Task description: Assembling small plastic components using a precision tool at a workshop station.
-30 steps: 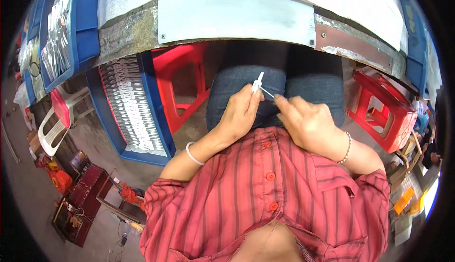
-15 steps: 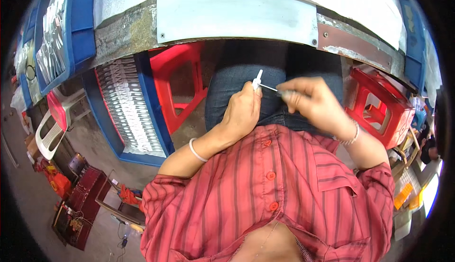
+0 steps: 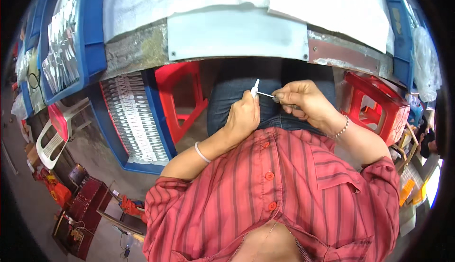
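Note:
Over my lap, my left hand (image 3: 243,118) is closed, pinching a small white nozzle-tipped piece (image 3: 255,89) between thumb and fingers. Its narrow tip points up, away from me; the rest is hidden in the grip. From its side a thin rod (image 3: 265,94) runs across to my right hand (image 3: 307,102). The right thumb and forefinger pinch the rod's other end, where something small and dark shows. Whether the rod enters the white piece or only touches it, I cannot tell.
Ahead is a worktable edge with a pale plate (image 3: 237,32) and a white sheet (image 3: 327,1). Blue trays of shiny pieces (image 3: 135,115) stand at the left. Red stools (image 3: 182,101) flank my legs. A clear plastic bag (image 3: 426,65) hangs at the right.
My right hand has turned slightly, its fingers now more curled around the rod's end. The white piece sits a little lower in the picture. The view has tilted, showing more of the table.

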The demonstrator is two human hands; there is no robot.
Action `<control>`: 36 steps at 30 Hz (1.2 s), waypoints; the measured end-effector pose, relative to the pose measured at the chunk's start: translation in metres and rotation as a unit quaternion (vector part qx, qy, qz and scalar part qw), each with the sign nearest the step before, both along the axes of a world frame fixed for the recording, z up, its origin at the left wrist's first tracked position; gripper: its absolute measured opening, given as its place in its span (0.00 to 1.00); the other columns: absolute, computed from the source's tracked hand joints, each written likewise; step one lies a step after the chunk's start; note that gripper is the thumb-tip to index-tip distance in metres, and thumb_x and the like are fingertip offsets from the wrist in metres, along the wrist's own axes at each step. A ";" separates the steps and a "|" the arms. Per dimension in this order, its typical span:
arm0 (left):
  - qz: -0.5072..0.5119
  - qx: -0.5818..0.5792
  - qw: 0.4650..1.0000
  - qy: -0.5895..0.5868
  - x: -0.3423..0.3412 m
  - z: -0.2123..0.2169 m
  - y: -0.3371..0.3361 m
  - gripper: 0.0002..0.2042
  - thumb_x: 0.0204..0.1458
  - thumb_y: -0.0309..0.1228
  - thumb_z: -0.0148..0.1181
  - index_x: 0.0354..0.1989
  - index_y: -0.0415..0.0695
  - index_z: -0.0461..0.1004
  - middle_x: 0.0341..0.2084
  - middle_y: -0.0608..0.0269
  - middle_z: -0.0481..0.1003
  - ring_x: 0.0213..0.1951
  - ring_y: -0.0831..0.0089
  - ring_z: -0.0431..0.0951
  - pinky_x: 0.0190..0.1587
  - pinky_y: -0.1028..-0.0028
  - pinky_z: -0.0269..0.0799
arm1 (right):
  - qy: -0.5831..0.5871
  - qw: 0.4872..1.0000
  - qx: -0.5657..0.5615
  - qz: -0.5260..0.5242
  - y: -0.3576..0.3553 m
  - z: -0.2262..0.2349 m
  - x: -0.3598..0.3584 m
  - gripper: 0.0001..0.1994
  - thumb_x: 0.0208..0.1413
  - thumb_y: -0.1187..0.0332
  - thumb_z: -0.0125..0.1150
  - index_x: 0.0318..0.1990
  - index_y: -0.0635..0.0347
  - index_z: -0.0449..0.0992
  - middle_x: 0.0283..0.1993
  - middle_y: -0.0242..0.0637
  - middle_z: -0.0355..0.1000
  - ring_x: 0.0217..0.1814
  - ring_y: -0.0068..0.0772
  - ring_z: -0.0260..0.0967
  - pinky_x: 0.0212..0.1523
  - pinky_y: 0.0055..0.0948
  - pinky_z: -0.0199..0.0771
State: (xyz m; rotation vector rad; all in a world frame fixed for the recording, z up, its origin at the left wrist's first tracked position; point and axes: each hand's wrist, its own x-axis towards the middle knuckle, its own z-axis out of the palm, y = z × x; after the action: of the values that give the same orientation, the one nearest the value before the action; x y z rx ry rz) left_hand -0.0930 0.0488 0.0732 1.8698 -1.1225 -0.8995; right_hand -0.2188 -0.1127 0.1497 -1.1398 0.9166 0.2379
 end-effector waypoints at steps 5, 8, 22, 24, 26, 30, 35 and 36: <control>-0.004 -0.045 0.998 0.041 0.002 0.000 -0.003 0.08 0.59 0.26 0.47 0.30 0.33 0.64 0.16 0.39 0.70 0.22 0.41 0.74 0.21 0.54 0.66 | -0.077 0.799 -0.487 0.345 0.009 0.026 0.016 0.13 0.49 0.69 0.60 0.43 0.63 0.75 0.24 0.39 0.71 0.19 0.31 0.69 0.17 0.29 0.67; 0.017 -0.013 0.998 0.061 0.001 0.002 -0.004 0.08 0.59 0.25 0.48 0.29 0.33 0.64 0.17 0.40 0.71 0.23 0.41 0.74 0.23 0.54 0.66 | -0.053 0.719 -0.525 0.453 0.013 0.029 0.015 0.23 0.45 0.70 0.56 0.53 0.63 0.71 0.23 0.44 0.70 0.21 0.40 0.71 0.19 0.35 0.70; 0.023 -0.063 0.997 0.037 0.002 -0.003 -0.004 0.08 0.59 0.27 0.47 0.31 0.34 0.66 0.17 0.42 0.71 0.23 0.45 0.75 0.23 0.57 0.67 | -0.039 0.983 -0.158 0.080 0.014 0.019 0.011 0.18 0.53 0.75 0.57 0.53 0.67 0.72 0.29 0.48 0.72 0.30 0.52 0.71 0.32 0.36 0.72; 0.038 -0.020 0.994 0.103 0.005 0.011 -0.005 0.09 0.60 0.28 0.47 0.31 0.35 0.67 0.17 0.44 0.71 0.21 0.49 0.75 0.23 0.60 0.67 | -0.100 0.897 -0.363 0.231 0.015 0.048 0.006 0.19 0.50 0.78 0.58 0.52 0.67 0.70 0.40 0.51 0.68 0.41 0.51 0.71 0.35 0.35 0.74; 0.075 0.034 0.969 0.232 0.002 0.011 0.003 0.12 0.62 0.31 0.46 0.29 0.38 0.70 0.14 0.57 0.67 0.16 0.69 0.68 0.21 0.72 0.62 | -0.115 0.874 -0.401 0.249 0.018 0.055 -0.004 0.20 0.49 0.79 0.58 0.52 0.66 0.69 0.44 0.51 0.67 0.41 0.51 0.71 0.36 0.36 0.75; 0.108 0.076 0.909 0.396 0.003 0.020 0.004 0.11 0.64 0.34 0.45 0.31 0.42 0.66 0.15 0.77 0.57 0.15 0.88 0.52 0.16 0.83 0.46 | -0.138 0.840 -0.453 0.263 0.021 0.052 -0.011 0.21 0.47 0.82 0.57 0.52 0.65 0.69 0.48 0.50 0.65 0.41 0.51 0.71 0.38 0.38 0.75; 0.097 0.087 0.917 0.378 0.004 0.020 0.004 0.11 0.64 0.34 0.45 0.31 0.42 0.66 0.15 0.76 0.57 0.15 0.88 0.53 0.16 0.83 0.47 | -0.136 0.838 -0.458 0.264 0.023 0.045 -0.011 0.20 0.47 0.82 0.57 0.52 0.65 0.70 0.48 0.51 0.66 0.42 0.51 0.71 0.39 0.39 0.75; 0.091 0.080 0.924 0.363 0.004 0.019 0.005 0.11 0.64 0.34 0.44 0.31 0.42 0.66 0.15 0.76 0.57 0.15 0.88 0.53 0.16 0.83 0.48 | -0.140 0.838 -0.456 0.264 0.022 0.044 -0.009 0.20 0.48 0.81 0.57 0.52 0.66 0.70 0.48 0.51 0.66 0.42 0.51 0.71 0.39 0.39 0.75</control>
State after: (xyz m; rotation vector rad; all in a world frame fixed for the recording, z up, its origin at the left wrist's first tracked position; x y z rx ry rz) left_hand -0.0891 0.0534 0.0920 1.5063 -0.4212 -1.4411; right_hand -0.2283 -0.0904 0.1938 -2.2569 0.4006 0.0569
